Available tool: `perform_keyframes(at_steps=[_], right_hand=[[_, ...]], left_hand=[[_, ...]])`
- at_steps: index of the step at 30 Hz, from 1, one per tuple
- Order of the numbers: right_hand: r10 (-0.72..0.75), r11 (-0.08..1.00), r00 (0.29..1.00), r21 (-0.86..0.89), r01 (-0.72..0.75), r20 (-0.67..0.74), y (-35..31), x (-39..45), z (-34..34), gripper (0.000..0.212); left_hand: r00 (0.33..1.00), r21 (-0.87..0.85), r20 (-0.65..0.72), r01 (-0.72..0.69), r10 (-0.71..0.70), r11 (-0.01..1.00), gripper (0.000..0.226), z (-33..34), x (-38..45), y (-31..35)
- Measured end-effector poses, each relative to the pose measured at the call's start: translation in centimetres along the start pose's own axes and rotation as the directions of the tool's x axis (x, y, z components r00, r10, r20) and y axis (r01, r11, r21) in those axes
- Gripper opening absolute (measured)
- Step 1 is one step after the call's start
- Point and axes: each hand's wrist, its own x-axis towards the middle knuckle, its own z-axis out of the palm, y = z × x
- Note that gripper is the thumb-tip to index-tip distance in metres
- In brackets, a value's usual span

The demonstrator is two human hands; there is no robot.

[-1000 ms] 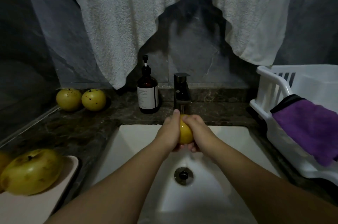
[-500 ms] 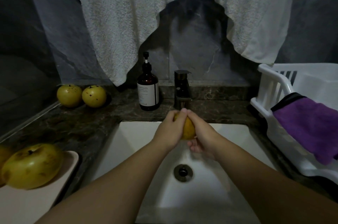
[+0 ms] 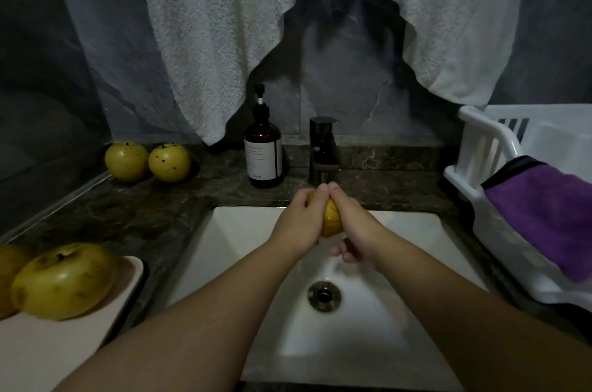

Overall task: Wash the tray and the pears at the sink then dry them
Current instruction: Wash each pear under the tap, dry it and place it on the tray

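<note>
1. At the worktop's front left corner, a pale tray (image 3: 64, 343) carries a large pear (image 3: 64, 281), with part of another fruit at the frame's edge; both look unwashed and lie well apart from the hands, on the left hand's side.
2. Along the back left edge sit two spotted pears (image 3: 147, 161), touching each other, near a soap bottle (image 3: 263, 153).
3. Over the back edge of the sink (image 3: 243, 263), just under the tap (image 3: 323, 151), the left hand (image 3: 299, 225) cups a pear (image 3: 331, 220) from its left side, fingers curled over the top.
4. The right hand (image 3: 350, 228) grips the same pear from the right; fingertips of both hands meet above it. The fruit looks roundish, with no clear long axis.
5. Judged from this, the wash of this pear is under way; whether water runs cannot be told.
6. At the right edge, a purple cloth (image 3: 544, 218) drapes over a white rack (image 3: 480, 186), nearer the right hand for drying.
</note>
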Motion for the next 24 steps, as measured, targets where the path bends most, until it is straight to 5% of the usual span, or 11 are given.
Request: perform_keyframes(at_steps=[5, 9, 13, 17, 21, 24], right_hand=[[-0.091, 0.995, 0.996, 0.046, 0.091, 0.012, 0.23, 0.11, -0.44, 0.043], [0.033, 0.999, 0.999, 0.036, -0.033, -0.01, 0.06, 0.2, -0.4, 0.061], [-0.103, 0.995, 0.994, -0.024, 0.102, -0.049, 0.26, 0.38, -0.63, 0.037], [0.05, 0.996, 0.999, 0.073, -0.048, -0.017, 0.16, 0.42, -0.07, 0.062], [-0.106, 0.994, 0.994, 0.038, 0.107, -0.033, 0.26, 0.22, -0.26, 0.046], [0.003, 0.995, 1.0, 0.096, -0.002, -0.009, 0.04, 0.16, -0.23, 0.05]], left_hand=[[0.964, -0.188, 0.19, 0.222, -0.186, 0.957, 0.073, -0.2, -0.26, 0.39], [0.999, 0.058, 0.04, -0.03, 0.028, 0.998, 0.059, 0.49, -0.07, -0.02], [0.957, -0.213, 0.213, 0.242, -0.196, 0.947, 0.069, 0.17, -0.58, 0.63], [0.999, -0.019, 0.037, 0.023, -0.023, 1.0, 0.061, 0.46, 0.01, -0.02], [0.968, -0.198, 0.169, 0.219, -0.186, 0.956, 0.069, 0.23, -0.39, 0.41], [0.998, -0.047, 0.057, 0.037, -0.034, 0.998, 0.063, 0.39, 0.27, -0.08]])
